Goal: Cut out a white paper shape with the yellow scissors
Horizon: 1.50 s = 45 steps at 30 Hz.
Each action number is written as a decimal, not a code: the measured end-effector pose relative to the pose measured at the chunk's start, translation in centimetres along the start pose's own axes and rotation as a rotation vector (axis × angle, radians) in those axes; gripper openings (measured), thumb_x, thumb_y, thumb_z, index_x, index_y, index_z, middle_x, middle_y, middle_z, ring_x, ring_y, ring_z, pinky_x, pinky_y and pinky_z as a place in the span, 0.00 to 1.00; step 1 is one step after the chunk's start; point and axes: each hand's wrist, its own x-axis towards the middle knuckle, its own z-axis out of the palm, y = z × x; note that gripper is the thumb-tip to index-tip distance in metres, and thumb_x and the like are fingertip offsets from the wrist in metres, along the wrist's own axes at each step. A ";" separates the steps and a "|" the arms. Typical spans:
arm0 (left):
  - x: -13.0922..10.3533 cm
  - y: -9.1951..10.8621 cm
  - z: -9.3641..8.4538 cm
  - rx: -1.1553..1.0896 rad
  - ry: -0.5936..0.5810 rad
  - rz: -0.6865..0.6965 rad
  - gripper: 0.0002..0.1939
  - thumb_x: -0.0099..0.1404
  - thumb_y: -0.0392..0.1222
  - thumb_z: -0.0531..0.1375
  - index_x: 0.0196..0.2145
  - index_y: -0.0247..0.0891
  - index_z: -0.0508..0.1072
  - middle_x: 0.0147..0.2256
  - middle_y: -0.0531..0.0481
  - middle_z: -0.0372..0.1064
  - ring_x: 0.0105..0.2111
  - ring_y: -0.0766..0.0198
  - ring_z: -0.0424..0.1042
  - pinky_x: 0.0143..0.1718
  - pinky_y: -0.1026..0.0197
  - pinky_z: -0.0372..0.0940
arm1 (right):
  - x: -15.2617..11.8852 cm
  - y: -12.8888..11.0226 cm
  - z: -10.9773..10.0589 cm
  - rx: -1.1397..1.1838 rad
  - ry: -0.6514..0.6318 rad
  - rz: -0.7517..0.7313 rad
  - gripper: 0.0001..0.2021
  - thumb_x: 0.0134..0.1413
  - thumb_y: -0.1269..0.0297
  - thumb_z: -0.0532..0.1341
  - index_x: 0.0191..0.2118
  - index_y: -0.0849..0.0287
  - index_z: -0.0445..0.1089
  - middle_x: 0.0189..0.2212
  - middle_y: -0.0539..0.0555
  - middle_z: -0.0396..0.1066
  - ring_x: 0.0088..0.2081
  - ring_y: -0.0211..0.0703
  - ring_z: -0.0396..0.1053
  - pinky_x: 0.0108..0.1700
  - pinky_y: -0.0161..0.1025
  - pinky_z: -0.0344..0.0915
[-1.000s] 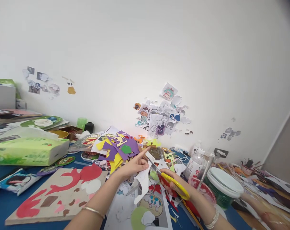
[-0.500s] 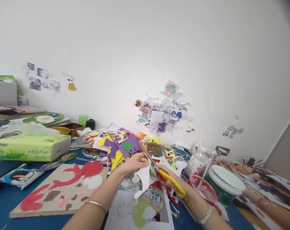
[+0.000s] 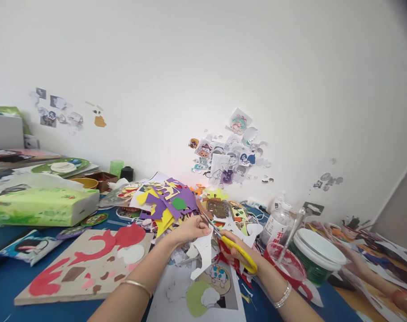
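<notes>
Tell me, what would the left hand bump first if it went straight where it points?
Probably the scissors: they seem to slant just ahead of the left hand, though depth is hard to judge.

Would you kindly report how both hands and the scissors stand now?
Left hand pinching white paper cutout. Right hand gripping yellow-handled scissors, blades near the paper. Loose paper scraps crowded just beyond.

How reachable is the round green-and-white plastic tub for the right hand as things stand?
Probably not straight away: the right hand holds yellow-handled metal scissors, and a red plastic container with a long stick in it stands between hand and tub, though reaching over might work.
</notes>
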 end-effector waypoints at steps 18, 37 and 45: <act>0.6 -0.5 -0.1 0.156 0.267 0.045 0.15 0.51 0.48 0.62 0.32 0.36 0.66 0.28 0.51 0.69 0.30 0.63 0.68 0.28 0.65 0.59 | -0.9 -1.0 -0.6 -0.126 -0.029 -0.044 0.36 0.39 0.35 0.56 0.50 0.56 0.57 0.34 0.53 0.61 0.29 0.39 0.59 0.31 0.37 0.59; 0.2 1.6 0.1 0.134 0.501 0.191 0.16 0.54 0.53 0.57 0.34 0.39 0.65 0.32 0.49 0.69 0.38 0.57 0.68 0.34 0.62 0.60 | -2.4 3.9 1.2 -0.407 0.556 -0.034 0.19 0.38 0.72 0.56 0.41 0.57 0.67 0.38 0.55 0.64 0.41 0.47 0.64 0.47 0.43 0.61; 0.2 1.5 1.4 -0.032 0.098 0.167 0.26 0.56 0.51 0.57 0.47 0.43 0.48 0.24 0.58 0.65 0.18 0.71 0.61 0.23 0.66 0.56 | -0.1 0.6 1.1 0.032 0.539 -0.061 0.20 0.50 0.52 0.55 0.44 0.61 0.61 0.29 0.51 0.62 0.24 0.35 0.60 0.26 0.34 0.58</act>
